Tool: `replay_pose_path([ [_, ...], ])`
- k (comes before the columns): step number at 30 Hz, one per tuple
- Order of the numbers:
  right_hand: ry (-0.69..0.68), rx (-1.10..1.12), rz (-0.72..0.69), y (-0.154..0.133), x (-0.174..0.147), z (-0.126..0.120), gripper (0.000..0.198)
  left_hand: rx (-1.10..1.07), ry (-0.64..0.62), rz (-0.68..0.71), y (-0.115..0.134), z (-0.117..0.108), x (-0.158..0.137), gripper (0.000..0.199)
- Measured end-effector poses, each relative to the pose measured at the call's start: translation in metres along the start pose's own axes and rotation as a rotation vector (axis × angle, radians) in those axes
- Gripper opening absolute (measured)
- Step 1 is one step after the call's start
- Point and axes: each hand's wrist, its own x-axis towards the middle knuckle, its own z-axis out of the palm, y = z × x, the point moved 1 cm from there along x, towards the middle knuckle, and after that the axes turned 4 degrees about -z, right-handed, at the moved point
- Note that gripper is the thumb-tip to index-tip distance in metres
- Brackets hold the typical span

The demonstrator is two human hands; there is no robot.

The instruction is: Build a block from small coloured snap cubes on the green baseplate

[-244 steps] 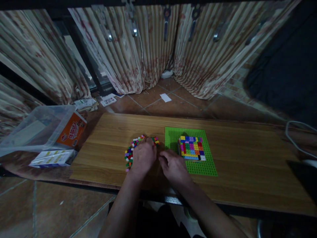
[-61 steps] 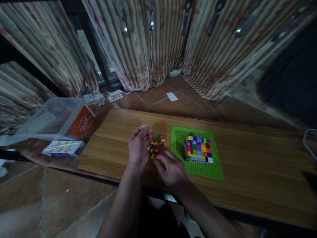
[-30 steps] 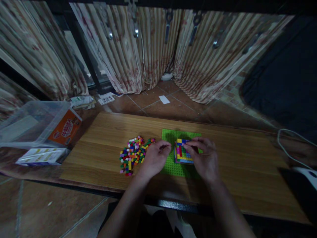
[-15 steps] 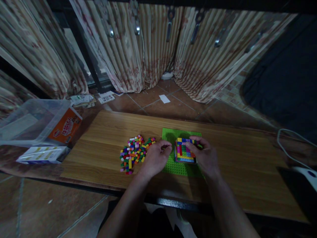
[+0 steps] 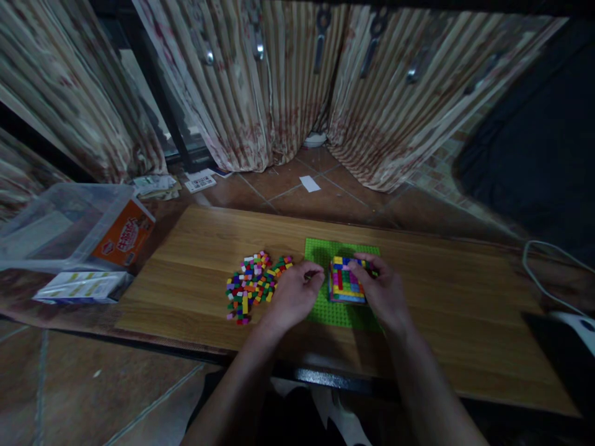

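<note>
A square structure of multicoloured toy bricks [image 5: 346,288] stands on a green studded baseplate [image 5: 320,316]. My right hand [image 5: 385,291] is closed around its right side, thumb over the top and fingers at the far right edge. Left of the structure, apart from it, my left hand [image 5: 297,294] hovers near the baseplate's left edge. Its thumb and fingertips are curled together, and whatever may be between them is too small to make out. Close by on the left lies a spread of loose toy bricks [image 5: 251,285], partly covered by that hand.
The wooden table [image 5: 455,310] extends to both sides. Left of it are a clear plastic bin [image 5: 60,229] with an orange label and a white box [image 5: 81,288]. Curtains [image 5: 279,93] hang behind. A white cable [image 5: 543,285] lies at the far right.
The view has shifted very slightly. Both hands keep almost the same pose, and the bricks stay where they were.
</note>
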Motion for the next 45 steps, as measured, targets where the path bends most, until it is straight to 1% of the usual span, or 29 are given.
replay_pose_path([
  [3, -0.005, -0.009, 0.009, -0.002, 0.0, 0.0, 0.049, 0.006, 0.0, -0.002, 0.002, 0.0, 0.0, 0.018],
  [9, 0.027, -0.04, 0.002, -0.005, -0.001, 0.002, 0.044, 0.057, -0.003, -0.013, 0.007, -0.001, -0.002, 0.021],
  [14, 0.015, -0.034, 0.007, -0.003, -0.001, 0.002, 0.049, 0.066, -0.004, -0.032, 0.009, 0.0, -0.003, 0.02],
  [19, -0.018, -0.012, 0.007, 0.002, 0.0, -0.001, 0.051, 0.029, 0.032, -0.002, 0.009, -0.003, -0.002, 0.018],
  [21, 0.002, 0.013, -0.016, 0.004, 0.001, -0.003, 0.048, -0.003, 0.069, 0.01, 0.008, -0.007, 0.0, 0.018],
  [24, 0.116, 0.03, -0.097, 0.003, 0.001, -0.005, 0.042, -0.1, 0.154, 0.038, 0.007, -0.016, 0.003, 0.017],
  [27, 0.278, 0.002, -0.269, -0.005, -0.009, -0.002, 0.033, -0.264, 0.301, 0.036, 0.005, -0.029, 0.005, 0.015],
  [29, 0.331, -0.015, -0.401, -0.016, -0.022, 0.002, 0.025, -0.386, 0.418, 0.014, 0.006, -0.038, 0.005, 0.014],
  [31, 0.302, -0.039, -0.518, -0.028, -0.038, 0.009, 0.016, -0.492, 0.514, -0.009, 0.007, -0.047, 0.004, 0.016],
  [32, 0.285, -0.046, -0.565, -0.033, -0.045, 0.013, 0.014, -0.542, 0.545, -0.017, 0.008, -0.051, 0.003, 0.017],
  [34, 0.208, -0.066, -0.611, -0.041, -0.057, 0.02, 0.011, -0.652, 0.57, -0.036, 0.009, -0.057, 0.001, 0.017],
  [37, 0.05, -0.1, -0.645, -0.045, -0.066, 0.03, 0.01, -0.804, 0.528, -0.091, 0.009, -0.062, -0.001, 0.017],
  [39, -0.02, -0.1, -0.666, -0.045, -0.068, 0.035, 0.009, -0.867, 0.493, -0.13, 0.009, -0.063, -0.001, 0.018],
  [41, -0.05, -0.085, -0.671, -0.043, -0.067, 0.039, 0.009, -0.904, 0.475, -0.143, 0.008, -0.064, -0.002, 0.019],
  [45, -0.086, -0.1, -0.627, -0.038, -0.066, 0.043, 0.01, -0.929, 0.46, -0.138, 0.008, -0.063, -0.002, 0.019],
])
